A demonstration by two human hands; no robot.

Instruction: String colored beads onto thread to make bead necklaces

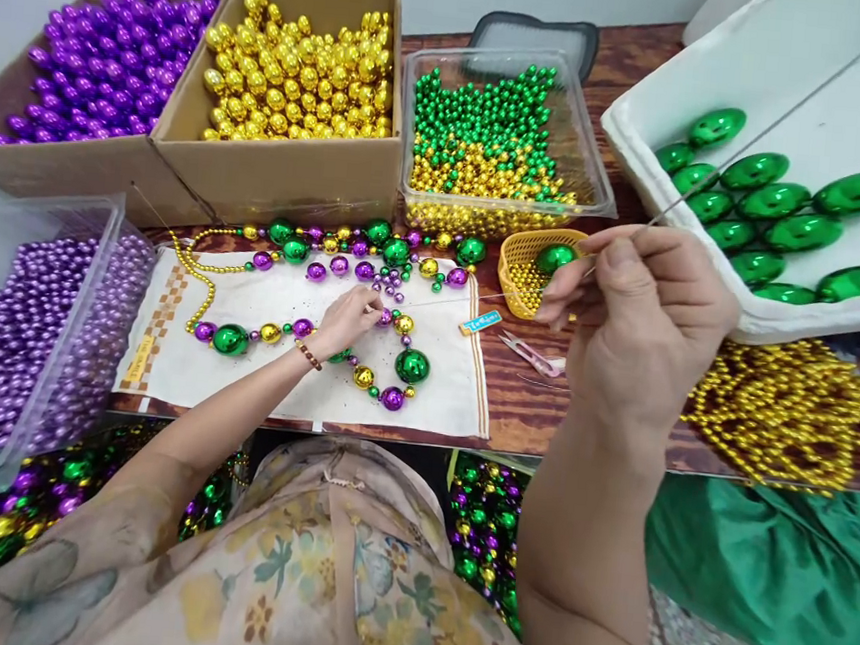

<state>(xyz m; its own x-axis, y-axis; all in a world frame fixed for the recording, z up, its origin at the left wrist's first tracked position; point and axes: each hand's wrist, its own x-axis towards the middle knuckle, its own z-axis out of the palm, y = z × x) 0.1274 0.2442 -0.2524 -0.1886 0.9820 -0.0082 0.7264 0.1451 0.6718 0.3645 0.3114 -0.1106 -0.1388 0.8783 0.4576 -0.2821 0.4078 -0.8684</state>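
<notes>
My left hand (351,318) is over a white cloth (445,404), its fingers pinched on a string of beads (412,365). Purple, gold and green beads of mixed sizes curve below and left of it. From those fingers a thin thread (443,304) runs right to my right hand (639,301). That hand is raised, closed on a long thin needle (779,117) slanting to the upper right. Beside the left hand lie small loose purple beads (388,284). A second bead string (378,231) lies along the cloth's back edge.
Behind stand a box of purple beads (113,64), a box of gold beads (301,70) and a clear tub (599,192). A yellow basket (507,279), thread snips (528,355) and a foam box (628,129) are right. Another clear tub (49,279) is left; gold strands (790,414) lie right.
</notes>
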